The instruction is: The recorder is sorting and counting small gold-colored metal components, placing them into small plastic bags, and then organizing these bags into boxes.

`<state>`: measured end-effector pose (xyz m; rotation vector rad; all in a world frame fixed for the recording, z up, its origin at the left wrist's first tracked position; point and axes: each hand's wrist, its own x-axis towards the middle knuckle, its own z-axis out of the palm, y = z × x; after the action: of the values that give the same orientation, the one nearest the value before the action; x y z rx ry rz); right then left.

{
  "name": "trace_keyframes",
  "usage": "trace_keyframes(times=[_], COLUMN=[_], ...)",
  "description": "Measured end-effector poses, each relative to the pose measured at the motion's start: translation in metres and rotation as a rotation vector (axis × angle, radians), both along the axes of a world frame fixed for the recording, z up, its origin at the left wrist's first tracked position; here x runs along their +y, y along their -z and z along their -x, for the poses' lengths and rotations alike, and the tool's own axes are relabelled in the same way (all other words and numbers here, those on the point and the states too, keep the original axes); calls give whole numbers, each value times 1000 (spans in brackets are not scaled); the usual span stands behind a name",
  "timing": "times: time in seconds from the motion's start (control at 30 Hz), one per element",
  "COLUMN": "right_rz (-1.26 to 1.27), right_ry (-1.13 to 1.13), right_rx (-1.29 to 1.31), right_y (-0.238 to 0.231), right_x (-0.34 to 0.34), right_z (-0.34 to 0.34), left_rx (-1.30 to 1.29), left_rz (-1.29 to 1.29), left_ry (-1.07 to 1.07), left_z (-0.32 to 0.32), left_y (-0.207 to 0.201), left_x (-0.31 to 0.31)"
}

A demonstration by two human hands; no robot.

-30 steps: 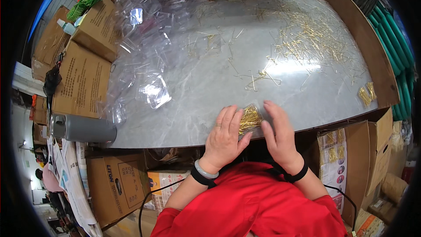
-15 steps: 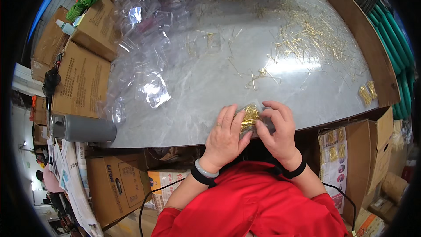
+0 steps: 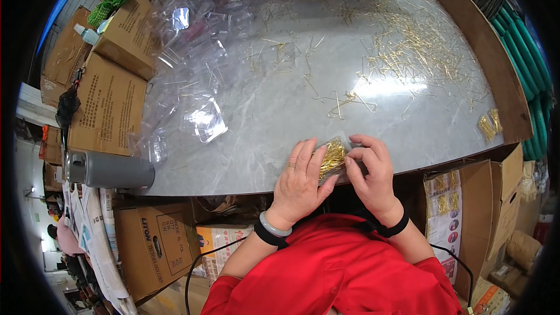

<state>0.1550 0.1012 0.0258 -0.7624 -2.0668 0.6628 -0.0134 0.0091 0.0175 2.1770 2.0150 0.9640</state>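
Note:
Between my two hands, at the table's near edge, lies a small clear plastic pack of gold wire hooks point(image 3: 332, 156). My left hand point(image 3: 301, 179) is closed on its left side, fingers over the top and thumb along the near edge. On the right side, the bent fingers and thumb of my right hand point(image 3: 373, 176) pinch the clear plastic edge. Loose gold hooks point(image 3: 417, 49) are scattered over the far right of the table, and a few hooks point(image 3: 344, 104) lie just beyond my hands. Clear plastic cases point(image 3: 198, 52) are heaped on the left.
Two filled packs point(image 3: 490, 124) lie at the table's right edge; more rest in an open carton point(image 3: 475, 198) below. A grey bottle point(image 3: 111, 170) lies at the left corner. Cartons point(image 3: 108, 108) line the left side, and a brown board point(image 3: 484, 52) borders the right.
The fingers of my right hand have shifted slightly along the pack's right edge, baring more of the gold hooks. My left hand has stayed almost still.

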Motion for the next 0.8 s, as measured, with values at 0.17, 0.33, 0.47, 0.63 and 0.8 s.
trace_keyframes(times=[0.17,0.33,0.47,0.63,0.8], right_rz=[68,8,168,186,-53], right_ry=[7,-25,48,165,79], right_rx=[62,47,125,110,-55], right_y=[-4,-6,-4,-3,-1], right_x=[1,-1,-4,0,3], right_z=[-2,-1,-1,5,5], left_rx=[-3,-2,12,2,-9], left_rz=[15,14,4,3,8], left_ry=[-2,-2,-7,-2,-2], left_z=[0,0,0,0,0], left_y=[-3,-3,-1,0,0], left_x=[0,0,-1,-1,-1])
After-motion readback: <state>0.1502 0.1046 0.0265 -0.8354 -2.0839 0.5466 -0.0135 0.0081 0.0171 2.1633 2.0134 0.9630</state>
